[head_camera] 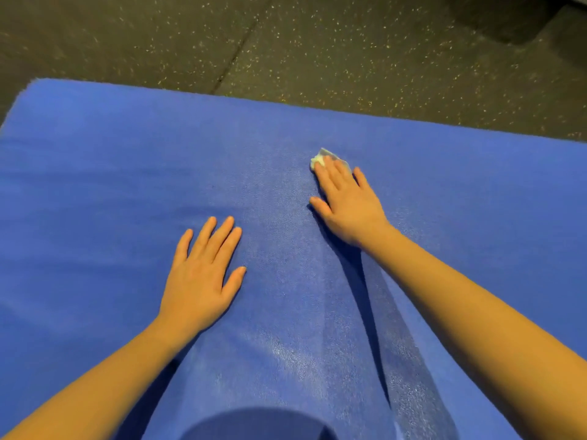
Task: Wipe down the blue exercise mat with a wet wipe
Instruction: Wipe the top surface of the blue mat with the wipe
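Observation:
The blue exercise mat [95, 173] fills most of the view, lying flat on the floor. My right hand [347, 201] lies flat on the mat right of centre, its straight fingers pressing a small white wet wipe [320, 157] that pokes out beyond the fingertips. My left hand [203, 274] rests flat on the mat lower and to the left, fingers spread and straight, holding nothing. A shiny damp streak runs down the mat between my arms.
Dark speckled rubber floor [317, 52] lies beyond the mat's far edge. A dark object [521, 17] sits at the top right corner. My head's shadow falls on the mat at the bottom centre.

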Motion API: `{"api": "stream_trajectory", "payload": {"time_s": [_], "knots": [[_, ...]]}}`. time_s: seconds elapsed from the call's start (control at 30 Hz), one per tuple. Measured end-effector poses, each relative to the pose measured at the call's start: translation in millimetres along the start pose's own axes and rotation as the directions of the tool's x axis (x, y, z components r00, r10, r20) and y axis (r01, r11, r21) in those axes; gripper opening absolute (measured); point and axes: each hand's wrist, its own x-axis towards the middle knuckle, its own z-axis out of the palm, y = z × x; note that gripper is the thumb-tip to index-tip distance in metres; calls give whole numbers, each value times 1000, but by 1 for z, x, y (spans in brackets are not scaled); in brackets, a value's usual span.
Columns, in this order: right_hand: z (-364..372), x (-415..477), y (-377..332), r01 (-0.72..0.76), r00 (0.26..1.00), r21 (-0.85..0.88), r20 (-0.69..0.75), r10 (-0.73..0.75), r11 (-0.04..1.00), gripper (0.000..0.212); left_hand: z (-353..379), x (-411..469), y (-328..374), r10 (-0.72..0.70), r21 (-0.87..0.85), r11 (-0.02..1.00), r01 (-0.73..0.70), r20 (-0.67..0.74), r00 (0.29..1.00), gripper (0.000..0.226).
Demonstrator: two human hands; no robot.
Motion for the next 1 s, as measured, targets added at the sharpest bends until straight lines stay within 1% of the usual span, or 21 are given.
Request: {"api": "stream_trajectory", "payload": {"time_s": [0.07, 0.1, 0.13, 0.17, 0.23, 0.27, 0.3, 0.33, 0.4, 0.47, 0.5, 0.53, 0.6, 0.67, 0.7, 0.73, 0.8, 0.87, 0.9, 0.93, 1.0], "knots": [[-3, 27, -10, -122, 992, 76, 3, 122, 990, 67, 0, 0, 0, 3, -12, 1000, -3, -9, 1000, 62], [-2, 34, -19, -125, 992, 109, 3, 125, 986, 69, 0, 0, 0, 4, -16, 1000, -5, -11, 1000, 61], [-1, 35, -28, -77, 997, 130, 4, 77, 989, 71, 0, 0, -1, 6, -17, 1000, -6, -13, 1000, 61], [1, 32, -33, 10, 1000, 126, 11, -11, 992, 73, 0, 0, -1, 8, -17, 1000, -8, -14, 1000, 60], [0, 26, -29, 189, 981, 52, 45, -191, 981, 80, 0, 1, -2, 12, -13, 1000, -12, -21, 1000, 60], [-3, 29, -19, 236, 971, 7, 50, -236, 972, 81, 0, 1, -2, 14, -11, 1000, -14, -23, 1000, 60], [-6, 38, -8, 238, 971, -35, 36, -236, 971, 79, 1, 1, -2, 15, -8, 1000, -16, -26, 1000, 60], [-9, 49, 1, 193, 981, -56, 13, -192, 980, 74, 2, 2, -2, 17, -6, 1000, -17, -30, 999, 59], [-17, 73, 7, 31, 999, -27, -16, -32, 999, 67, 3, 2, -2, 20, -3, 1000, -20, -34, 999, 59], [-19, 96, -6, -116, 993, 42, -22, 117, 992, 66, 2, 2, -2, 23, -3, 1000, -23, -36, 999, 59], [-20, 103, -18, -144, 989, 72, -25, 146, 987, 68, 2, 2, -2, 25, -4, 1000, -26, -38, 999, 59], [-19, 107, -30, -115, 993, 83, -30, 118, 990, 69, 2, 1, -2, 27, -7, 1000, -28, -40, 999, 59], [-15, 100, -50, 89, 996, 32, -27, -88, 996, 71, 2, 1, -3, 29, -14, 999, -30, -45, 999, 58], [-13, 88, -48, 291, 957, -62, 8, -291, 955, 72, 3, 1, -3, 33, -19, 999, -34, -47, 998, 58], [-15, 91, -40, 322, 947, -110, 15, -322, 940, 71, 3, 2, -3, 34, -22, 999, -35, -49, 998, 58], [-18, 97, -33, 290, 956, -144, 8, -292, 946, 70, 3, 2, -3, 34, -25, 999, -35, -51, 998, 58], [-22, 111, -29, 115, 993, -142, -4, -116, 983, 67, 4, 2, -3, 33, -28, 999, -35, -50, 998, 57], [-19, 115, -46, -34, 999, -47, -19, 33, 998, 69, 3, 2, -4, 29, -30, 999, -30, -41, 999, 57], [-15, 111, -58, -38, 999, 7, -30, 38, 999, 71, 3, 1, -4, 26, -30, 999, -28, -38, 999, 57], [-10, 103, -69, 15, 1000, 30, -27, -14, 999, 73, 3, 1, -3, 26, -30, 999, -27, -37, 999, 57], [-7, 82, -70, 218, 976, -9, 15, -218, 976, 74, 2, 1, -3, 28, -32, 999, -29, -38, 999, 57]]}}
